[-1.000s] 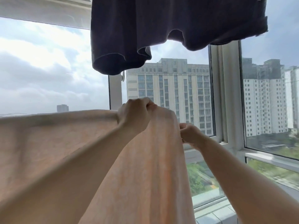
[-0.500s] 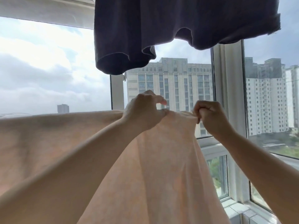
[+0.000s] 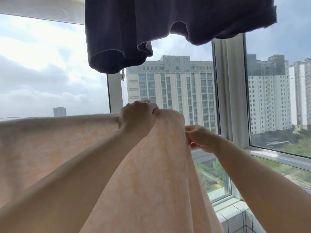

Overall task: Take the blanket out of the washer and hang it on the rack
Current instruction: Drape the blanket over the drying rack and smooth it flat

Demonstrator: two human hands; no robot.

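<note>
A pale peach blanket (image 3: 58, 145) with a faint pattern hangs in front of me, its top edge running level from the left border to the middle. The rack beneath it is hidden by the cloth. My left hand (image 3: 136, 120) is closed over the blanket's top edge at its right end. My right hand (image 3: 200, 140) sits lower, just right of the hanging fold, pinching the blanket's side edge between fingers and thumb.
A dark grey garment (image 3: 168, 22) hangs overhead across the top of the view. Behind the blanket is a window with white frames (image 3: 230, 91), tall buildings outside. A tiled sill (image 3: 235, 214) lies at the lower right.
My right hand has dropped from the blanket's top edge to its right side edge, lower down. My left hand stays gripping the top, and the top corner has narrowed.
</note>
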